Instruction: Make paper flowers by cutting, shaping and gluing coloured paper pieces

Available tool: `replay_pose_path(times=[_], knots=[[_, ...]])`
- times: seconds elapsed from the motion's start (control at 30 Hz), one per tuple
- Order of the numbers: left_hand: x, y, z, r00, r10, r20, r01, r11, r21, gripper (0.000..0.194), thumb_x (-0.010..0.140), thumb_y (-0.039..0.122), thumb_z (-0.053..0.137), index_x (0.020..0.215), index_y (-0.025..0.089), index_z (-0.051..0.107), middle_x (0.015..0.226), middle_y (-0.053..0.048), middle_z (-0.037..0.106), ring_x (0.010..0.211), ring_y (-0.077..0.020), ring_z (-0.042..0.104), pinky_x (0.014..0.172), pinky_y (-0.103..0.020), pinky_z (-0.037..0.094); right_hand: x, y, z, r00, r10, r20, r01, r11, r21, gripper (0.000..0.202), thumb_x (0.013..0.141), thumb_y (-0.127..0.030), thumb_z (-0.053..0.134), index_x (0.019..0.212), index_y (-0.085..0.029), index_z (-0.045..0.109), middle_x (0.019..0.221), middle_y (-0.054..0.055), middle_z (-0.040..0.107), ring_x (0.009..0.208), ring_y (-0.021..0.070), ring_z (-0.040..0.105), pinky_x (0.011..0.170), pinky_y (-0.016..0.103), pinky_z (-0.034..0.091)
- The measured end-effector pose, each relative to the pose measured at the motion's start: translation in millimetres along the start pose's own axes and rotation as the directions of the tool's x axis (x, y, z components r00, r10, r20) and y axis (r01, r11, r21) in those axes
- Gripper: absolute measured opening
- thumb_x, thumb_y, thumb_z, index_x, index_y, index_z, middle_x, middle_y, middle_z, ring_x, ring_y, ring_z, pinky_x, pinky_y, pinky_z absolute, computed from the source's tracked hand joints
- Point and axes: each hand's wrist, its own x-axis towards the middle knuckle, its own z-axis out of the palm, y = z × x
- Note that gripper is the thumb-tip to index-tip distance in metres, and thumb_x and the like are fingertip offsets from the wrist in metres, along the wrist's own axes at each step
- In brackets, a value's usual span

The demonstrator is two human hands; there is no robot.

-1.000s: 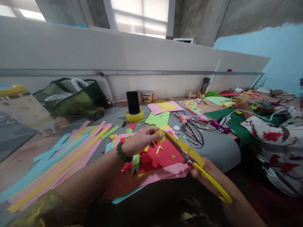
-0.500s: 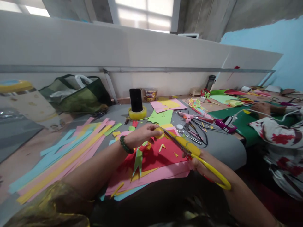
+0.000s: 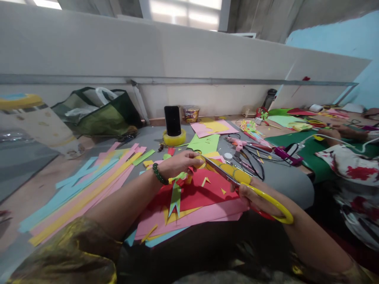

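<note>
Scissors (image 3: 220, 170), one pair, are gripped by the right hand (image 3: 254, 200), the blades lying along yellow paper (image 3: 241, 176) marked with circles. Yellow paper is also pinched between the closed fingers of the left hand (image 3: 180, 162). Both hands are held over one red sheet (image 3: 195, 197). One phone (image 3: 172, 119) is propped at one tape roll (image 3: 175, 139).
</note>
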Motion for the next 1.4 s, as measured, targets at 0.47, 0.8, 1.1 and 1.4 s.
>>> replay_pose_path(times=[0.47, 0.8, 1.1, 1.4], knots=[[2.0, -2.3, -9.7, 0.994, -0.072, 0.078, 0.067, 0.996, 0.062, 0.034, 0.063, 0.039, 0.08, 0.058, 0.017, 0.054, 0.058, 0.006, 0.046, 0.054, -0.0091, 0.045, 0.052, -0.023, 0.041, 8.1, -4.9, -13.5, 0.981, 0.131, 0.141, -0.145, 0.985, 0.096, 0.083, 0.069, -0.1, 0.033, 0.079, -0.021, 0.056, 0.046, -0.004, 0.046, 0.034, 0.0087, 0.035, 0.033, 0.024, 0.026], [0.0, 1.2, -15.1, 1.0, 0.03, -0.005, -0.028, 0.982, 0.188, 0.019, 0.071, 0.033, 0.076, 0.07, 0.016, 0.07, 0.066, 0.0, 0.064, 0.061, -0.0118, 0.053, 0.056, -0.023, 0.04, 14.7, 3.7, -18.8, 0.99, 0.131, 0.047, -0.139, 0.925, 0.353, 0.076, 0.074, -0.09, 0.047, 0.088, -0.016, 0.06, 0.051, -0.006, 0.047, 0.035, 0.005, 0.031, 0.037, 0.021, 0.025], [-7.3, 0.7, 27.6, 0.999, 0.038, 0.015, -0.037, 0.666, 0.745, 0.013, 0.079, 0.013, 0.065, 0.077, 0.015, 0.077, 0.072, -0.001, 0.072, 0.065, -0.0141, 0.059, 0.06, -0.024, 0.039, 19.9, 12.7, -17.8, 0.997, 0.057, 0.043, -0.068, 0.942, 0.327, 0.076, 0.075, -0.092, 0.044, 0.089, -0.019, 0.059, 0.047, -0.006, 0.046, 0.033, 0.0064, 0.031, 0.033, 0.019, 0.026], [-29.7, -10.2, 59.9, 0.972, 0.233, -0.002, -0.127, 0.538, 0.833, 0.021, 0.087, 0.014, 0.057, 0.087, 0.018, 0.078, 0.094, -0.01, 0.078, 0.085, -0.0224, 0.067, 0.074, -0.03, 0.045, -25.8, 23.2, -23.5, 0.979, 0.065, -0.192, 0.007, 0.936, 0.353, 0.065, 0.081, -0.082, 0.052, 0.099, -0.021, 0.063, 0.054, -0.003, 0.052, 0.032, 0.0063, 0.034, 0.03, 0.018, 0.027]])
